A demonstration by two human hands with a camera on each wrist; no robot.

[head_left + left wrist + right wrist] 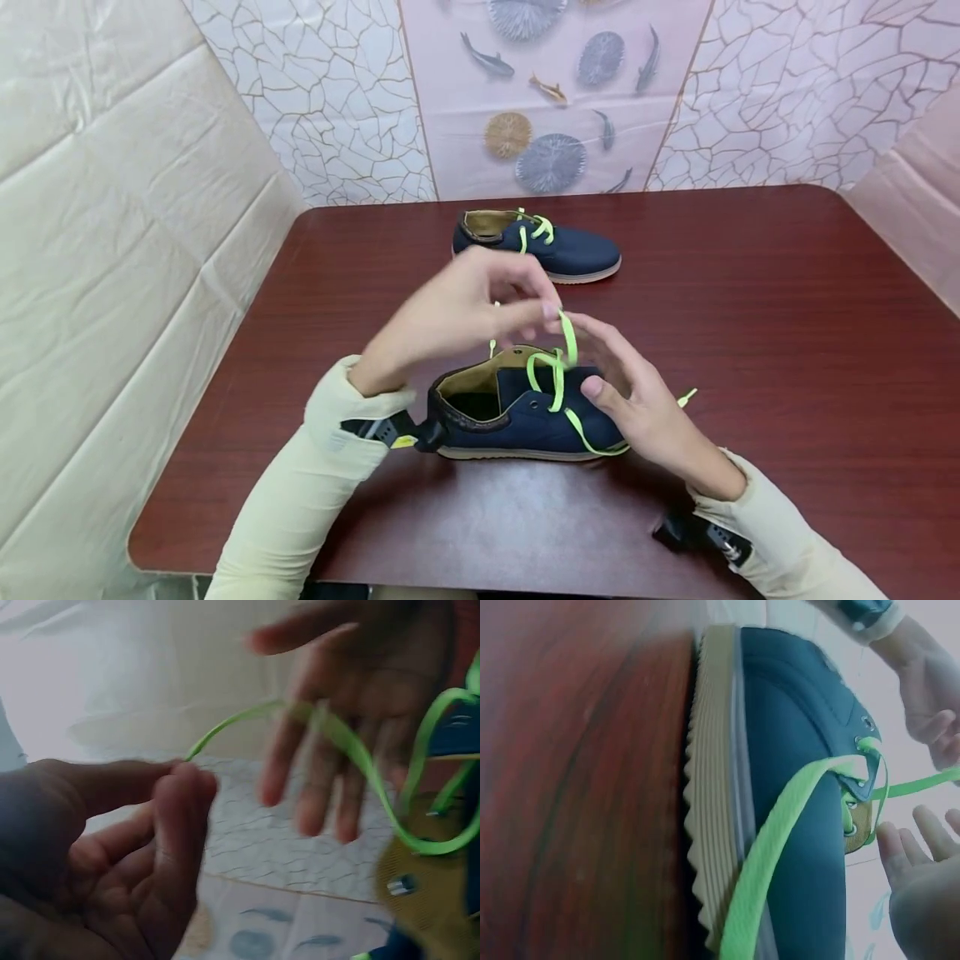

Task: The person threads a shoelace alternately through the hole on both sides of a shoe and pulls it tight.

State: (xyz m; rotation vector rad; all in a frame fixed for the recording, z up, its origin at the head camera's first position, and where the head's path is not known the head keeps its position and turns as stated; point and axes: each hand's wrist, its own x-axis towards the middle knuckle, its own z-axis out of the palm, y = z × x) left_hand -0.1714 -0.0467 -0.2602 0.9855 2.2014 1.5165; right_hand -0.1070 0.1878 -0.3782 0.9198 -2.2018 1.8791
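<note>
A navy shoe [487,437] with a tan lining stands on the table, toe to the right. Its neon green shoelace [570,340] is partly threaded through the eyelets. My left hand [468,304] is above the shoe's opening and pinches one lace end between thumb and index finger. From there the lace [232,720] curves back to the eyelets in the left wrist view. My right hand [648,404] is beside the toe, fingers spread and held near the lace without gripping it. Another stretch of lace [784,825] hangs over the shoe's side in the right wrist view.
A second navy shoe [581,250] with green laces stands farther back on the dark red table [750,292]. Behind the table hangs a patterned cloth [555,100], and a cream cloth [120,250] covers the left side.
</note>
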